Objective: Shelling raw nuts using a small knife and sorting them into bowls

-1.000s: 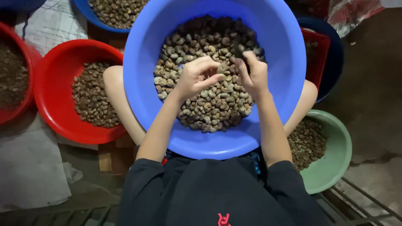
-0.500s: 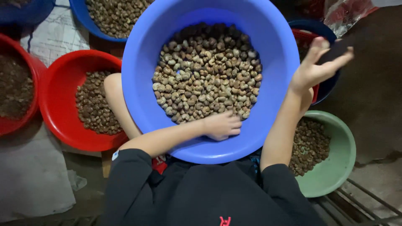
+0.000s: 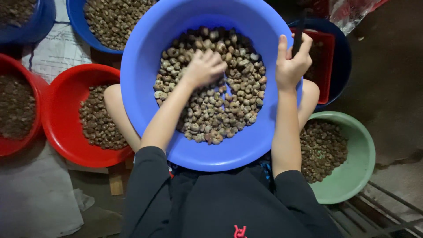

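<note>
Left hand (image 3: 203,68): down in the blue basin (image 3: 145,119), palm on the nuts (image 3: 220,110), fingers curled into the heap; whether a nut sits inside the curl, I cannot tell.
Right hand (image 3: 290,66): up at the basin's right rim, closed round a thin dark tool (image 3: 299,33), thumb and forefinger raised, the rest wrapped on it.
Tool axis: near upright in the view, pointing away from the body, out over the red tray (image 3: 324,66).
Nuts: piled in the middle and near side of the basin, the far wall bare blue.
Key relation: the heap lies left of and below the right hand, right under the left; the left is plainly the nearer one, already touching, while the right hangs at the rim, apart from the pile.
Basin: on the lap, between both forearms, knees showing either side.
Around: red bowl (image 3: 66,136) of nuts by the left knee, green bowl (image 3: 357,176) of nuts by the right, another blue bowl (image 3: 86,31) of nuts beyond, upper left.
</note>
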